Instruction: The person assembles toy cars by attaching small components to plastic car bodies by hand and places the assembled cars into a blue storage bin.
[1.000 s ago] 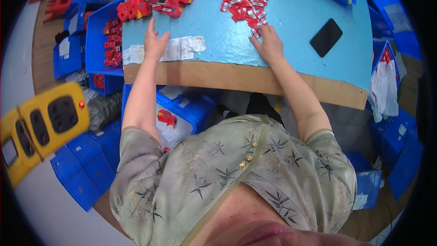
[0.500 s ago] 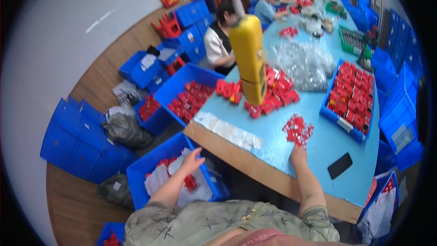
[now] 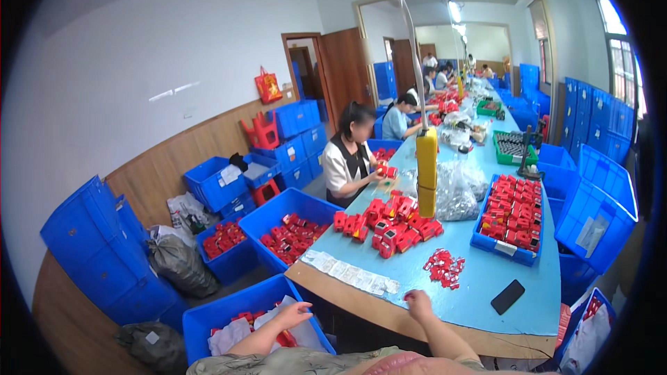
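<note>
My left hand [image 3: 295, 314] is over a blue bin [image 3: 201, 311] that holds red plastic parts and white sheets. Its fingers are stretched out and apart, with nothing seen in them. Close to the table's near edge, my right hand [image 3: 419, 303] has its fingers curled together; whatever they hold, if anything, is too small to make out. Just beyond it to the right is a pile of small flat red pieces [image 3: 445, 269]. A strip of whitish paper or film [image 3: 351, 274] runs along the table edge, left of that hand.
Red plastic housings [image 3: 396, 226] are heaped on the blue table [image 3: 389, 323], beside a hanging yellow control box [image 3: 426, 173]. A blue tray [image 3: 507, 248] of red units and a black phone [image 3: 508, 297] are to the right. A co-worker [image 3: 351, 156] sits at the left side.
My right hand has left the pile of small red pieces and moved left toward the paper strip. My left hand stays over the bin. The view has tilted up.
</note>
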Demonstrator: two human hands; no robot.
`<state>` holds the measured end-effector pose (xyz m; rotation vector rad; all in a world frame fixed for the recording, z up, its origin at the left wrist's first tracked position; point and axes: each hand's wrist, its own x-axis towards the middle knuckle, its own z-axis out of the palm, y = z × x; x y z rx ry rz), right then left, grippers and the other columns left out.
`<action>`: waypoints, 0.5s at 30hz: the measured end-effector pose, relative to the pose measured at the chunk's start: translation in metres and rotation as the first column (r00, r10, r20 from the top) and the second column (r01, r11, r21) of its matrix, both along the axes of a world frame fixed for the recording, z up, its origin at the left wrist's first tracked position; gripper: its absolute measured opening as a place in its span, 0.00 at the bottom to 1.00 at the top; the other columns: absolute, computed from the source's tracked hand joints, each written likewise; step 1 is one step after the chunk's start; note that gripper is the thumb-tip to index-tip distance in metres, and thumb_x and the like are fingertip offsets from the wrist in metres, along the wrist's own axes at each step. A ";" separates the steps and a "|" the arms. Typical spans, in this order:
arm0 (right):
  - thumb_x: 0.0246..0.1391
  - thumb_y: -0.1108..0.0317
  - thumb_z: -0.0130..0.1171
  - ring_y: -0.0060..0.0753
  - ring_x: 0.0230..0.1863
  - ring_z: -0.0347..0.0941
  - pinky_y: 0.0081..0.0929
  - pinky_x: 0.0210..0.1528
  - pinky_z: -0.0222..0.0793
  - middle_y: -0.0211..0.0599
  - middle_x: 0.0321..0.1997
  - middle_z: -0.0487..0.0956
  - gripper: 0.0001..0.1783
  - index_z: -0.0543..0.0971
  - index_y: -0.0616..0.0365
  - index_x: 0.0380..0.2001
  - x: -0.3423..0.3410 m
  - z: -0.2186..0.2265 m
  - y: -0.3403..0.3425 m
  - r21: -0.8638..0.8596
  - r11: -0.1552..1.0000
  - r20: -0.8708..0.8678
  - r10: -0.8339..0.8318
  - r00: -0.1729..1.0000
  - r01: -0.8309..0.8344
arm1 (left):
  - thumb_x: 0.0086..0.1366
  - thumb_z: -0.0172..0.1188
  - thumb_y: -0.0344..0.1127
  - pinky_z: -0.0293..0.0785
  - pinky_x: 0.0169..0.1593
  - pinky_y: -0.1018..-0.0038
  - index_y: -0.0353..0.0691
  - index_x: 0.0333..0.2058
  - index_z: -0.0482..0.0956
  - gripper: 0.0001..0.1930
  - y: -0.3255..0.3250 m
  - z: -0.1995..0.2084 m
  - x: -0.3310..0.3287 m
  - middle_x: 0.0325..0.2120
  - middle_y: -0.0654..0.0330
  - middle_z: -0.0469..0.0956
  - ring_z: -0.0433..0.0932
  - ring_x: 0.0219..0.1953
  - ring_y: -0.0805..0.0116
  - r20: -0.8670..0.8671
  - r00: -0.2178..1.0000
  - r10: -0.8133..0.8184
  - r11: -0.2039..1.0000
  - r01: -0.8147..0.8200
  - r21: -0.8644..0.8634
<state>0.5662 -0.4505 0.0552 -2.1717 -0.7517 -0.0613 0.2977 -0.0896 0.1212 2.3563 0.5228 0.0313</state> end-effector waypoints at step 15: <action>0.58 0.66 0.63 0.23 0.30 0.77 0.20 0.35 0.74 0.36 0.36 0.83 0.16 0.81 0.66 0.46 -0.166 0.139 0.085 0.498 0.855 -0.553 0.440 0.707 -0.143 | 0.66 0.63 0.42 0.73 0.53 0.74 0.40 0.57 0.74 0.24 -0.084 0.034 0.024 0.47 0.58 0.80 0.78 0.48 0.70 0.373 0.866 -0.334 0.730 0.488 -0.479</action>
